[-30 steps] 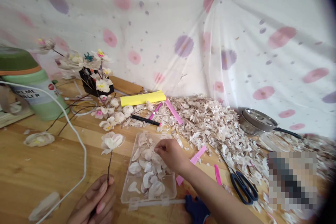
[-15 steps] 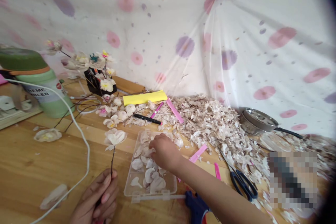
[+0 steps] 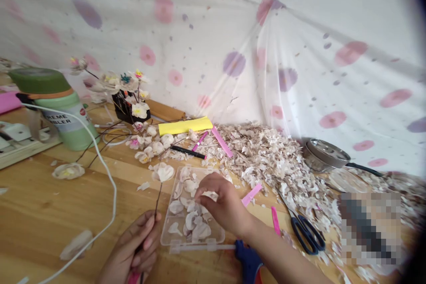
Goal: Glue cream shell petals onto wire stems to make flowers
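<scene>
My left hand (image 3: 136,246) is closed around a thin dark twig. At the twig's upper end is a white petalled flower (image 3: 163,171), upright beside the box's far left corner. A bit of pink shows below my fingers. My right hand (image 3: 222,202) hovers above a clear plastic box (image 3: 217,234), thumb and fingers bent together in a pinch; whatever is between them is hidden. Loose white petals (image 3: 199,230) lie inside the box. One loose petal (image 3: 143,186) rests on the wood left of it.
A blue glue gun (image 3: 246,262) lies near the box, with dark-handled scissors (image 3: 306,233) to its right. Petal scraps (image 3: 262,155) are heaped behind. A green tumbler (image 3: 71,120), white cable (image 3: 113,186), black marker (image 3: 188,151), yellow strip (image 3: 184,126) and steel pan (image 3: 321,155) surround the area.
My left hand has shifted right with the flower, closer to the box. My right hand has moved slightly right and turned, its fingers now bent over the petals. The view has tilted a little.
</scene>
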A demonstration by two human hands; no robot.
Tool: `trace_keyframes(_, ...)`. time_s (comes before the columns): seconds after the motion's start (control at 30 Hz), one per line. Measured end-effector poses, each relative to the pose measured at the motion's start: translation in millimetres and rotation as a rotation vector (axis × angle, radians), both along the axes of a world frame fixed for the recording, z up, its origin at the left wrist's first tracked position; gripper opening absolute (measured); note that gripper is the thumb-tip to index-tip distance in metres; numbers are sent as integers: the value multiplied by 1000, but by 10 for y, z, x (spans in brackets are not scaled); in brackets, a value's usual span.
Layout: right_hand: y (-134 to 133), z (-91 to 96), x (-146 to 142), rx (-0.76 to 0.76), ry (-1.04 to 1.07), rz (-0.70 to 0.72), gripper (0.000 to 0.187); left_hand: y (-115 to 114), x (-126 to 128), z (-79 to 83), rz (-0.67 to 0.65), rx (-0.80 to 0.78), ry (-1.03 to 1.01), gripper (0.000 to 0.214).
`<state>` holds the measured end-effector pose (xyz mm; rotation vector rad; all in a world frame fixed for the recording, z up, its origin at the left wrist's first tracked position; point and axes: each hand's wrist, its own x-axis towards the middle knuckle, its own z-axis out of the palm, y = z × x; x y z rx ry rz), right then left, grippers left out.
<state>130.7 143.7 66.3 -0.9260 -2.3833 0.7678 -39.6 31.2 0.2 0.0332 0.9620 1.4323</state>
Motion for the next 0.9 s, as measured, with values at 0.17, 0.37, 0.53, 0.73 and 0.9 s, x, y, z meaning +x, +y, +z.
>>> trace_keyframes(0.17, -366, 197, 229, 194, 348, 199, 25, 20, 178, 153, -179, 66, 25, 40)
trace_keyframes(0.37, -559, 197, 387, 313, 353, 228, 30, -34, 367, 226, -384, 161, 59, 44)
trace_keyframes(0.53, -658, 165, 472, 307, 361, 173, 31, -87, 469, 325, -481, 200, 101, 44)
trace_keyframes(0.73, -746, 167, 529, 357, 368, 59, 28, -109, 605, 420, -530, 171, 132, 49)
trace_keyframes(0.9, -869, -329, 797, 418, 88, -389, 10, -74, 654, 357, -464, 179, 220, 52)
